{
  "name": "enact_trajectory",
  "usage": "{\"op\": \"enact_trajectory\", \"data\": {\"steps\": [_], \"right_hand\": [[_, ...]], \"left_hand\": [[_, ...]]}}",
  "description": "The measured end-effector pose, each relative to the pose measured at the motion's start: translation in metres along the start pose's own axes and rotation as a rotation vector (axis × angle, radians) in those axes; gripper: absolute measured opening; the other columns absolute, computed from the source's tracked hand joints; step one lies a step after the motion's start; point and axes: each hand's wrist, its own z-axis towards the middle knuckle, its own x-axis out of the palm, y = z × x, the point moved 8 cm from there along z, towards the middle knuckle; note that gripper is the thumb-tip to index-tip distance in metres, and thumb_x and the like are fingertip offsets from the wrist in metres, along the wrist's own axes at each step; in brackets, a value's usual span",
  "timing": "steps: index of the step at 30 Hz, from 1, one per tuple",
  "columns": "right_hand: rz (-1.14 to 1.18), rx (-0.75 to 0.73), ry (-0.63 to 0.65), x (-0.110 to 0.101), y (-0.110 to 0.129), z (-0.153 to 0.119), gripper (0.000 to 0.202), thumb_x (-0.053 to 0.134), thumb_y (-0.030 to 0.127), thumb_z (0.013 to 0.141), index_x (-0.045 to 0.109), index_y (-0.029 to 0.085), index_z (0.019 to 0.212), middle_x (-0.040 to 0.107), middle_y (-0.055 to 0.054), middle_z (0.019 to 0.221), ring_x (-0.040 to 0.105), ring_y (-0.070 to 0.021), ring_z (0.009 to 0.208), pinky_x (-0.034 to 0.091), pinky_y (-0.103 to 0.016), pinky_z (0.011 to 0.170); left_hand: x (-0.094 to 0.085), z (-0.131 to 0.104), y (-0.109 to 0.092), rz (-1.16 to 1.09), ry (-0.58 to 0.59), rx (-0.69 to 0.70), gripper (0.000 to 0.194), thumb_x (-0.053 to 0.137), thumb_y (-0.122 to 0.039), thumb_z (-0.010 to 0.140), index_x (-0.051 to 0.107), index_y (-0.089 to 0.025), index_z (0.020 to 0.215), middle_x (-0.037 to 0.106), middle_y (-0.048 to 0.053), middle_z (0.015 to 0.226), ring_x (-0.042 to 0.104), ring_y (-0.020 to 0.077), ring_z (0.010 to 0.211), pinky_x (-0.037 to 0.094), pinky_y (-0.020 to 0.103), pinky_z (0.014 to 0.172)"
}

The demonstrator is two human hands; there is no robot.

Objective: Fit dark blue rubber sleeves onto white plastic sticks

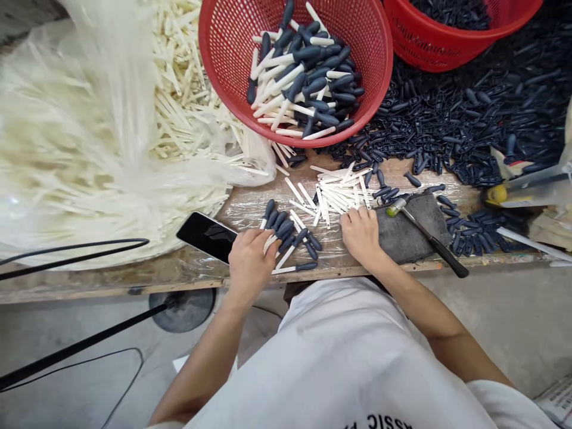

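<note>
My left hand (251, 259) is closed around the white end of a dark-handled stick, at the left of a small heap of white sticks with dark blue handles (298, 238). Its fingertips partly hide that heap. My right hand (361, 235) rests with curled fingers at the near edge of a pile of loose white plastic sticks (339, 193); what it pinches, if anything, is hidden. Just right of it lies a dark grey pad (413, 229), with a hammer (424, 233) across it, its black grip overhanging the table edge.
A red basket (210, 65) of joined pieces stands behind my hands. Loose dark handles (447, 113) spread at right, under a second red basket (438, 50). A plastic bag of white sticks (102, 149) fills the left. A phone (208, 236) lies beside my left hand.
</note>
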Motion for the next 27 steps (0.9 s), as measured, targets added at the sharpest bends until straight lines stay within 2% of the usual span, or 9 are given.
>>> {"op": "enact_trajectory", "data": {"steps": [2, 6, 9, 12, 16, 18, 20, 22, 27], "right_hand": [[-0.002, 0.047, -0.013, -0.001, 0.008, 0.007, 0.022, 0.045, 0.011, 0.094, 0.066, 0.015, 0.086, 0.064, -0.013, 0.084, 0.049, -0.0258, 0.086, 0.029, -0.039, 0.075], [0.099, -0.043, -0.148, -0.030, 0.030, -0.010, 0.022, 0.047, 0.017, 0.096, 0.061, 0.018, 0.078, 0.062, -0.007, 0.078, 0.048, -0.0223, 0.081, 0.029, -0.038, 0.076], [0.163, -0.154, -0.177, -0.044, 0.048, -0.023, 0.025, 0.048, 0.019, 0.096, 0.059, 0.020, 0.074, 0.060, -0.004, 0.073, 0.047, -0.0205, 0.077, 0.030, -0.036, 0.076], [0.225, -0.146, -0.116, -0.036, 0.050, -0.016, 0.026, 0.045, 0.022, 0.100, 0.061, 0.020, 0.079, 0.063, -0.004, 0.077, 0.051, -0.0193, 0.078, 0.033, -0.034, 0.077], [0.162, -0.018, 0.063, -0.004, 0.036, 0.014, 0.021, 0.047, 0.031, 0.100, 0.064, 0.019, 0.096, 0.068, -0.009, 0.094, 0.057, -0.0217, 0.091, 0.037, -0.033, 0.080], [0.087, 0.025, 0.168, 0.008, 0.030, 0.024, 0.017, 0.049, 0.025, 0.098, 0.062, 0.018, 0.105, 0.067, -0.011, 0.098, 0.059, -0.0238, 0.092, 0.040, -0.033, 0.077], [0.068, 0.081, 0.220, 0.011, 0.022, 0.025, 0.021, 0.047, 0.015, 0.094, 0.061, 0.017, 0.110, 0.068, -0.012, 0.098, 0.060, -0.0244, 0.091, 0.041, -0.033, 0.074], [0.138, 0.153, 0.182, 0.003, 0.013, 0.019, 0.026, 0.045, 0.011, 0.092, 0.060, 0.017, 0.113, 0.069, -0.012, 0.099, 0.062, -0.0242, 0.091, 0.044, -0.032, 0.075], [0.679, 0.165, 0.077, -0.018, 0.002, -0.008, 0.029, 0.053, 0.015, 0.089, 0.062, 0.021, 0.116, 0.072, -0.003, 0.093, 0.066, -0.0166, 0.080, 0.051, -0.027, 0.077]], "left_hand": [[0.007, 0.001, -0.007, -0.225, 0.007, -0.077, 0.019, 0.062, -0.034, 0.086, 0.075, -0.020, 0.085, 0.072, 0.008, 0.088, 0.064, 0.0224, 0.085, 0.051, 0.035, 0.081], [0.069, -0.007, -0.026, -0.944, 0.227, -0.494, 0.028, 0.075, -0.039, 0.075, 0.077, -0.017, 0.092, 0.068, 0.002, 0.070, 0.055, 0.0118, 0.054, 0.043, 0.025, 0.051], [0.096, -0.008, -0.040, -1.285, 0.208, -0.660, 0.033, 0.083, -0.038, 0.064, 0.077, -0.014, 0.086, 0.061, -0.001, 0.056, 0.049, 0.0085, 0.049, 0.037, 0.021, 0.047], [0.096, -0.003, -0.036, -1.366, 0.106, -0.672, 0.029, 0.085, -0.036, 0.063, 0.077, -0.014, 0.080, 0.059, -0.001, 0.053, 0.049, 0.0076, 0.049, 0.038, 0.020, 0.048], [0.075, 0.004, -0.017, -1.329, -0.052, -0.619, 0.025, 0.084, -0.034, 0.065, 0.078, -0.014, 0.080, 0.061, -0.001, 0.057, 0.051, 0.0077, 0.052, 0.039, 0.020, 0.049], [0.068, 0.005, -0.011, -1.317, -0.080, -0.612, 0.026, 0.084, -0.034, 0.066, 0.078, -0.015, 0.082, 0.062, 0.000, 0.058, 0.052, 0.0079, 0.053, 0.039, 0.019, 0.049], [0.067, 0.005, -0.010, -1.313, -0.061, -0.611, 0.026, 0.084, -0.036, 0.067, 0.079, -0.015, 0.083, 0.062, 0.000, 0.059, 0.052, 0.0079, 0.053, 0.040, 0.020, 0.050], [0.070, 0.005, -0.015, -1.310, -0.005, -0.589, 0.025, 0.083, -0.036, 0.068, 0.079, -0.016, 0.083, 0.063, 0.000, 0.064, 0.052, 0.0073, 0.054, 0.040, 0.020, 0.051], [0.089, 0.009, -0.047, -1.417, 0.192, -0.517, 0.021, 0.086, -0.033, 0.065, 0.081, -0.019, 0.080, 0.074, 0.005, 0.090, 0.065, 0.0147, 0.082, 0.051, 0.026, 0.076]]}}
